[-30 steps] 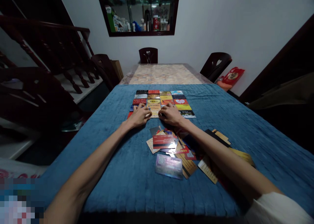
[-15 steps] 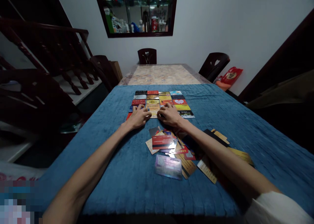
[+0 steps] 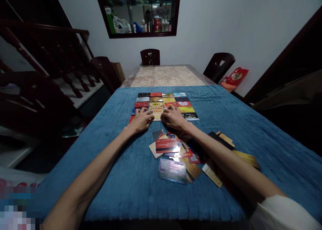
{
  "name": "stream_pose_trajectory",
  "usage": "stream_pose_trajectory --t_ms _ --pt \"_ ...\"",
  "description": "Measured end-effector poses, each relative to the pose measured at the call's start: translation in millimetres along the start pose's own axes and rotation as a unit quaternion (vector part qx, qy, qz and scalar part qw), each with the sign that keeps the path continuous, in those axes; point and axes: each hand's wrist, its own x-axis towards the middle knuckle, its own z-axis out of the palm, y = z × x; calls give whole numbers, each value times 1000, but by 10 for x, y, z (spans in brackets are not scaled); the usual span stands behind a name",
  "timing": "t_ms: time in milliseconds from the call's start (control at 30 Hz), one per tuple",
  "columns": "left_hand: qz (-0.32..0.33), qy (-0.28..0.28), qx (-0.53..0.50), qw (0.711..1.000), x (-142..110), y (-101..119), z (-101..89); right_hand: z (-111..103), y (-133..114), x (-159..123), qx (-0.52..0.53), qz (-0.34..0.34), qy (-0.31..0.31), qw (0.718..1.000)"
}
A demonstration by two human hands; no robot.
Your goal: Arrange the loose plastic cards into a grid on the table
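A tight grid of bank-style cards (image 3: pixel 156 104) lies flat on a blue cloth. At its near edge, my left hand (image 3: pixel 142 119) rests with curled fingers, thumb and fingertips at the left side of a pale yellow card (image 3: pixel 157 117). My right hand (image 3: pixel 173 117) is bent over the same row, its fingertips at that card's right side. Both hands hide parts of the neighbouring cards. Between my forearms is a loose pile of cards, with a red card (image 3: pixel 166 145) on top and a shiny purple card (image 3: pixel 172 170) nearest me.
More loose cards, including a gold card (image 3: pixel 246 158), lie around and beneath my right forearm. The blue cloth (image 3: pixel 113 189) covers the near part of the table; a patterned tabletop (image 3: pixel 168 75) shows beyond. Dark chairs (image 3: pixel 150 57) stand around it.
Both hands stay in nearly the same place at the grid's near edge. The whole view has shifted very slightly; the cards look unmoved.
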Motion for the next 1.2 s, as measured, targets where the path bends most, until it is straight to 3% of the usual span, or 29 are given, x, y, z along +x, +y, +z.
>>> stream_pose_trajectory --t_ms 400,733,1200 --pt "-28 0 11 1000 9 66 14 -23 -22 4 -3 -8 -10 1000" --pt "-9 20 12 1000 -20 72 -6 29 14 -6 -25 -7 13 1000" --pt "19 37 22 999 -354 497 -160 -84 91 -546 33 -54 86 994"
